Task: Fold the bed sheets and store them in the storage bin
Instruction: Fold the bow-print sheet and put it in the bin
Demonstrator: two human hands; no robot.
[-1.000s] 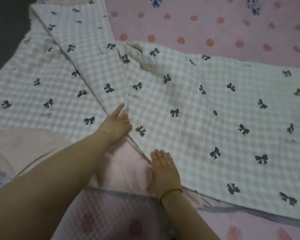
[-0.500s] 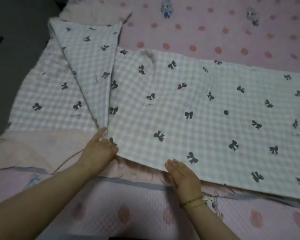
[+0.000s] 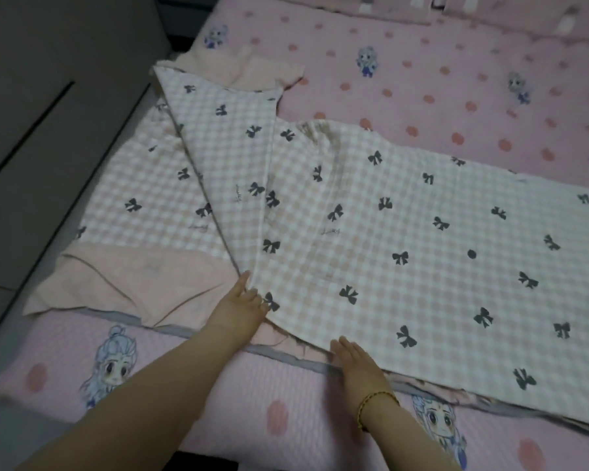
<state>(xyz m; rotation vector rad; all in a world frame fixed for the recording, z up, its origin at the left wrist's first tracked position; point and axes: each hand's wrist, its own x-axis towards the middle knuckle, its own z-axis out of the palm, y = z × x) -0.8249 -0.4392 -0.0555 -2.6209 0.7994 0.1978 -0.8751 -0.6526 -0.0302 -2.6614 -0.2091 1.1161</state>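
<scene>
One bow-print sheet, long axis left to right across bedspread.

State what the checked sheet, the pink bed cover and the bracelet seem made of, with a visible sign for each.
The checked sheet: soft matte woven cloth, perhaps cotton; it creases and folds limply.
The pink bed cover: quilted matte fabric; fine stitched grid.
The bracelet: gold-coloured, metal or beads, unclear; slight sheen.

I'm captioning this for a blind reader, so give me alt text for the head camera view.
A person's left hand grips the near fold of a pink-and-white checked sheet printed with dark bows, while the right hand presses flat on its near edge. The sheet lies partly folded on a pink polka-dot bed cover.
</scene>
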